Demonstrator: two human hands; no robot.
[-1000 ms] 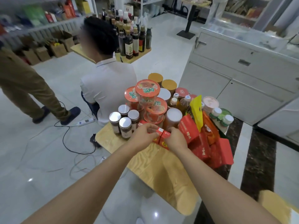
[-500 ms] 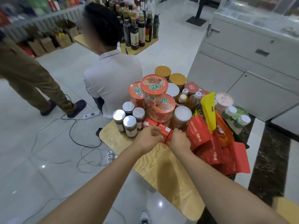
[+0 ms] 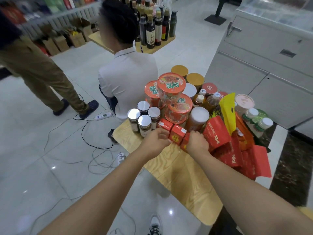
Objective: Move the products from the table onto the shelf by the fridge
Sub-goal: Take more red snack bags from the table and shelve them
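left hand (image 3: 155, 141) and right hand (image 3: 197, 142) each grasp an end of the red box row (image 3: 177, 134) near the worktop (image 3: 177, 167) left edge, probably to lift it whole.

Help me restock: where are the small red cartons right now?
In the head view, the small red cartons sit in a row on the table, held between the left hand and right hand, silver-lidded jars on their left.
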